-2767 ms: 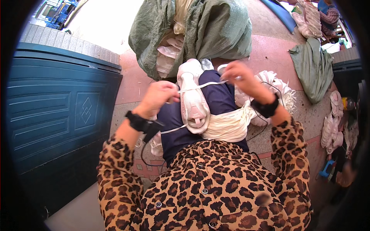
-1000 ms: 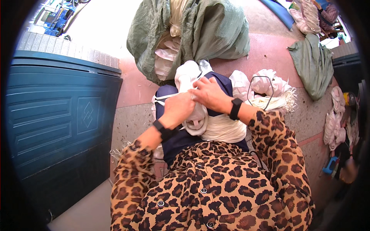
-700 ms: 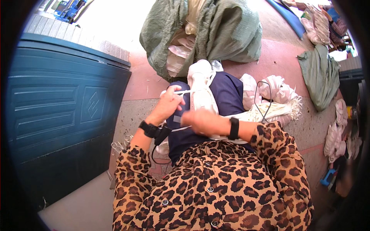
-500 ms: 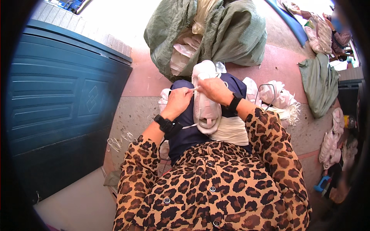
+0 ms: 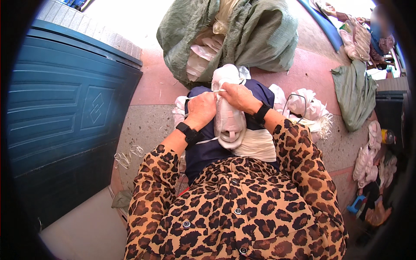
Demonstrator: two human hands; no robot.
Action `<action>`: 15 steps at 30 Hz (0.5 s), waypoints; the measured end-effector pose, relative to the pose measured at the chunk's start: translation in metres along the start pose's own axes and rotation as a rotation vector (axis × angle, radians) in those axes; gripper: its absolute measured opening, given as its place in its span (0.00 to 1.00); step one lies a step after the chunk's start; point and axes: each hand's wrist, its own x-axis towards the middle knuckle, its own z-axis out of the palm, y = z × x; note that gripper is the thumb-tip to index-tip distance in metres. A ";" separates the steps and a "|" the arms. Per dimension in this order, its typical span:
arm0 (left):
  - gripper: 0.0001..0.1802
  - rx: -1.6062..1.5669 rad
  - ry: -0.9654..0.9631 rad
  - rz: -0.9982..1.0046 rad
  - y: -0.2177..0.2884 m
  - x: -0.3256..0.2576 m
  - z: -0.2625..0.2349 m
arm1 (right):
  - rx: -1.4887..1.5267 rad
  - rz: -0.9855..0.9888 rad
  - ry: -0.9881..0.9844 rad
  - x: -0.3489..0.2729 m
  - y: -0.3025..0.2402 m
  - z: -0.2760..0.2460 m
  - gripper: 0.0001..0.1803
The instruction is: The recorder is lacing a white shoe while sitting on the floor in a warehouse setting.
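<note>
A pale pink and white sneaker (image 5: 229, 119) lies lengthwise on my lap, its heel toward me and its toe pointing away. Over its upper part my left hand (image 5: 202, 108) is closed, pinching a thin white shoelace (image 5: 216, 91). From the other side my right hand (image 5: 240, 98) is closed on the same lace, with its fingertips near the left ones. Some lace shows beside my left hand, and another stretch runs from the left wrist toward the shoe's heel. A bunch of cream laces (image 5: 256, 145) lies across my right thigh. My fingers hide part of the lacing.
Ahead stands a large green woven sack (image 5: 268, 39) with pale pieces inside. A blue panelled door (image 5: 65, 108) is at left. White shoes and laces (image 5: 310, 106) lie right of my knee. Loose laces (image 5: 122, 160) are on the floor. Another person (image 5: 383, 39) sits far right.
The whole view has shifted slightly. My left hand has turned a little and its fingers sit higher on the shoe. A stretch of lace now shows left of that hand.
</note>
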 end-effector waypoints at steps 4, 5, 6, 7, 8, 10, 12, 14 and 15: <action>0.08 0.024 0.084 0.085 0.004 0.001 0.006 | 0.119 0.112 -0.003 0.003 0.001 -0.001 0.18; 0.07 0.016 0.106 0.068 0.005 0.002 0.007 | 0.119 0.115 0.002 0.001 0.003 -0.003 0.18; 0.07 0.016 0.105 0.073 0.006 0.002 0.008 | 0.368 0.194 0.033 -0.002 0.004 -0.004 0.17; 0.08 0.084 0.122 0.100 0.006 0.001 0.005 | 0.619 0.268 0.060 -0.004 0.002 -0.006 0.17; 0.08 0.152 0.138 0.123 0.004 -0.001 0.003 | 0.620 0.269 0.057 -0.006 -0.006 -0.013 0.17; 0.09 0.147 0.157 0.156 0.004 -0.003 0.005 | 0.874 0.613 -0.232 -0.014 -0.017 -0.029 0.16; 0.11 0.140 0.179 0.199 0.007 0.000 0.004 | 0.880 0.581 -0.280 -0.015 -0.008 -0.020 0.13; 0.12 0.079 0.162 0.229 0.010 -0.003 -0.007 | 0.670 0.422 -0.217 -0.014 -0.010 -0.013 0.12; 0.12 0.082 0.022 0.182 0.011 0.003 -0.015 | 0.666 0.418 -0.211 -0.013 -0.003 -0.003 0.12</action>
